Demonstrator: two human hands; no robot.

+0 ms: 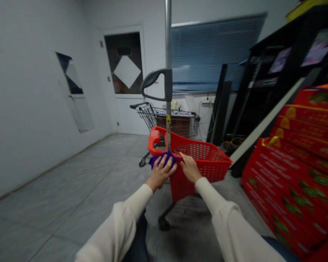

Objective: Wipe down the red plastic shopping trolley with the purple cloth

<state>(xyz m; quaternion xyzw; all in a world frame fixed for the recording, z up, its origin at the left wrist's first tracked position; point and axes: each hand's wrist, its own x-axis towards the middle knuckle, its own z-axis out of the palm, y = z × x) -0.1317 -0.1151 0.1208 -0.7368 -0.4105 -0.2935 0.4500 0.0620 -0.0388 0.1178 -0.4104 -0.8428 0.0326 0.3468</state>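
Observation:
A small red plastic shopping cart (pixel 205 171) on black wheels stands in front of me, with a perforated basket and a red handle (pixel 153 140) at its left end. A metal pole (pixel 168 43) with a grey grip (pixel 156 85) rises from the cart's near left part. My left hand (pixel 161 171) presses a purple cloth (pixel 164 159) against the cart close to the pole's foot, fingers curled over it. Just to the right, my right hand (pixel 190 166) grips the red basket's near rim. Its thumb and fingertips are partly hidden.
Behind the red cart is a larger wire shopping cart (pixel 175 123) with things in it. Stacked red boxes (pixel 297 174) rise close on my right. Dark shelving (pixel 262 87) and a leaning white board (pixel 268 123) stand behind them. A white door (pixel 131 116) is at the back.

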